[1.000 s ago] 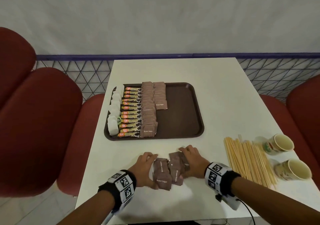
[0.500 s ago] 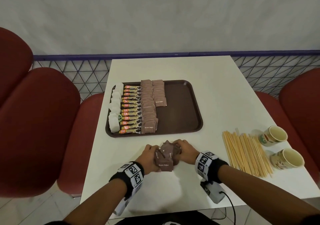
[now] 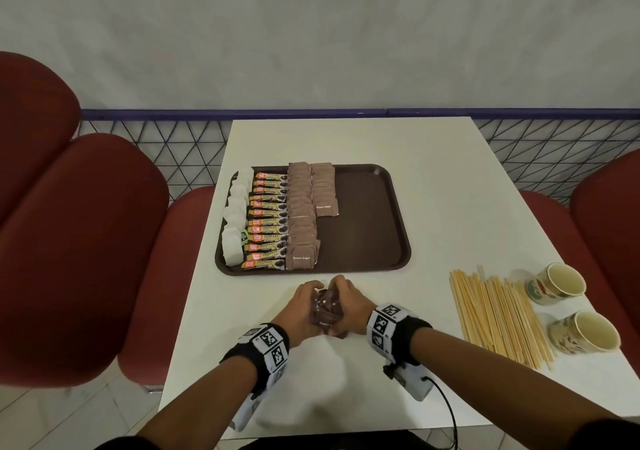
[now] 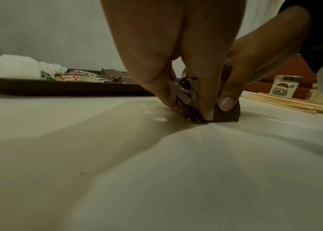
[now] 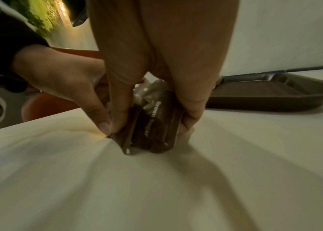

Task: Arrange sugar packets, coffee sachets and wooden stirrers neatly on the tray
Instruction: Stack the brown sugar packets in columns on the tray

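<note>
A bunch of brown sugar packets (image 3: 325,311) (image 5: 152,125) (image 4: 186,95) stands on edge on the white table, squeezed between both hands. My left hand (image 3: 304,306) (image 4: 176,87) grips it from the left and my right hand (image 3: 346,306) (image 5: 152,100) from the right. Just beyond lies the dark brown tray (image 3: 367,228) (image 5: 275,92) (image 4: 38,89). Its left half holds rows of white packets (image 3: 235,221), coffee sachets (image 3: 266,221) and brown sugar packets (image 3: 304,217), with a shorter row (image 3: 323,190) beside them. Wooden stirrers (image 3: 498,318) (image 4: 294,103) lie in a pile at the right.
Two paper cups (image 3: 557,281) (image 3: 588,333) lie on their sides right of the stirrers, near the table's right edge. Red seats (image 3: 79,252) flank the table on both sides. A blue mesh rail (image 3: 242,114) runs behind the far edge.
Both hands have drawn together, gathering the spread brown sugar packets into one tight upright bunch. The bunch now sits a little closer to the tray.
</note>
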